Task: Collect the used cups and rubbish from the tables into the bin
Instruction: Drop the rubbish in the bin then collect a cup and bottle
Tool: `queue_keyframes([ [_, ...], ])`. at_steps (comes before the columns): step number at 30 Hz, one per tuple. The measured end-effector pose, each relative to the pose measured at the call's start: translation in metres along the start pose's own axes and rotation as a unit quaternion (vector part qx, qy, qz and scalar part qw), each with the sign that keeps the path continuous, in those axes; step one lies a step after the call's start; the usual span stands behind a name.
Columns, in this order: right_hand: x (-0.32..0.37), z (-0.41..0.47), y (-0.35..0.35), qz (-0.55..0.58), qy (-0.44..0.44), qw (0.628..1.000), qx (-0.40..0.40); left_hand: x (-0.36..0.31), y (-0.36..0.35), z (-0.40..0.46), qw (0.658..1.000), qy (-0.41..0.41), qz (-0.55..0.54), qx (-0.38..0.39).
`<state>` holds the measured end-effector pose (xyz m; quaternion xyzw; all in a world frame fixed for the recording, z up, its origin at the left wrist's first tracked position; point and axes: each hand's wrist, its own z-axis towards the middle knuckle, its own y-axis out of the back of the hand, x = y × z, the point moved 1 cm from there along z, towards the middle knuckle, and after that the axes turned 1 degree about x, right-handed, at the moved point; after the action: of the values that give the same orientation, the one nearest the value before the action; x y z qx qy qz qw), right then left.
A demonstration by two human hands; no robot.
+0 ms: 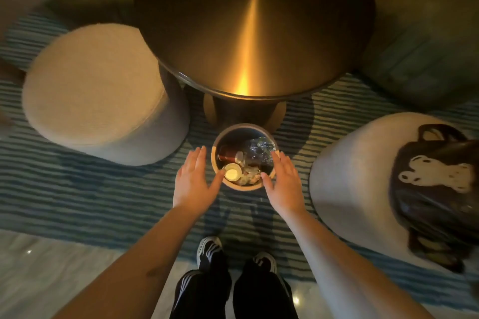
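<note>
A small round bin stands on the striped rug in front of the round table's base. Inside it lie a white cup, a dark red cup, a crumpled clear plastic bottle and crumpled paper. My left hand hovers flat at the bin's left side, fingers straight, thumb near the rim. My right hand is spread flat at the bin's right side, fingertips over the rim. Neither hand holds anything.
A round brass-coloured table stands behind the bin. A cream stool sits at the left. At the right, a second stool carries a dark bag with a white bear print. My feet stand at the rug's edge.
</note>
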<state>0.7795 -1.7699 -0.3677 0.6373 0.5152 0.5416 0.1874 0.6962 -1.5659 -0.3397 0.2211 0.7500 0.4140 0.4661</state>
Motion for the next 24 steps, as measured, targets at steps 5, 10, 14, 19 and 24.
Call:
queue_keyframes([
  [5,0.056,-0.073,0.097,-0.020,0.062,0.998,-0.022,-0.045,0.103,-0.066,0.998,0.007,0.030,-0.056],
  [10,0.095,-0.123,0.148,-0.026,0.105,0.994,-0.028,-0.068,0.159,-0.126,0.992,0.051,0.039,-0.106],
  [14,0.123,-0.142,0.149,-0.036,0.142,0.989,-0.008,-0.059,0.180,-0.161,0.984,0.116,0.032,-0.132],
  [19,0.180,-0.153,0.121,-0.065,0.225,0.971,0.047,-0.025,0.206,-0.204,0.964,0.198,0.017,-0.176],
  [24,0.262,-0.162,0.081,-0.064,0.321,0.935,0.137,0.028,0.243,-0.246,0.933,0.279,-0.001,-0.229],
])
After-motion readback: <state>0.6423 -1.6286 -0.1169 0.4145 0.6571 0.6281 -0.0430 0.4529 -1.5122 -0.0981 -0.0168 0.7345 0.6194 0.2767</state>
